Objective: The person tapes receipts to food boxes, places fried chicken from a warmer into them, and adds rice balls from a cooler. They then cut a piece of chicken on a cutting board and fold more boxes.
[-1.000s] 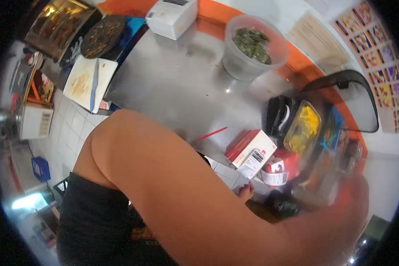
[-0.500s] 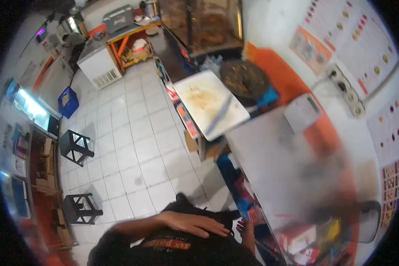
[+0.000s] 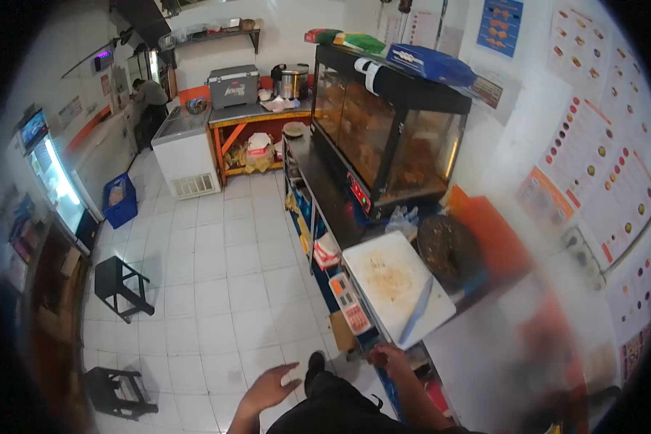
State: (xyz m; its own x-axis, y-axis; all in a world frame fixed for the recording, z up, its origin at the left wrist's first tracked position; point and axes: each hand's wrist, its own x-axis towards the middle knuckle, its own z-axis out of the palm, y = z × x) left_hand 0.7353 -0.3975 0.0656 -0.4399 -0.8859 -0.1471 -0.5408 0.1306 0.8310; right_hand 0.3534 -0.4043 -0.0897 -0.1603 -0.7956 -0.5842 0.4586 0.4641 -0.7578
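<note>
My left hand (image 3: 269,388) is over the tiled floor at the bottom centre, its fingers apart and nothing in it. To its right, my right hand (image 3: 392,357) is beside the counter's edge, just below the white cutting board (image 3: 383,278); its fingers look curled, and whether they hold anything is too small to tell. On the stained board lies a knife with a bluish blade (image 3: 417,311). A dark round stone bowl (image 3: 448,249) with brown residue stands right of the board. Under the board's left edge is a white and orange device with keys (image 3: 349,302).
A glass food warmer (image 3: 390,130) stands on the dark counter. Two black stools (image 3: 123,286) and a blue crate (image 3: 119,201) are on the left floor. A white chest freezer (image 3: 188,159) is at the back, where a person (image 3: 150,101) bends near the wall.
The view has tilted up and shows more of the room. My left hand has left the front of my shirt and is now over the floor. My right hand has come near the cutting board.
</note>
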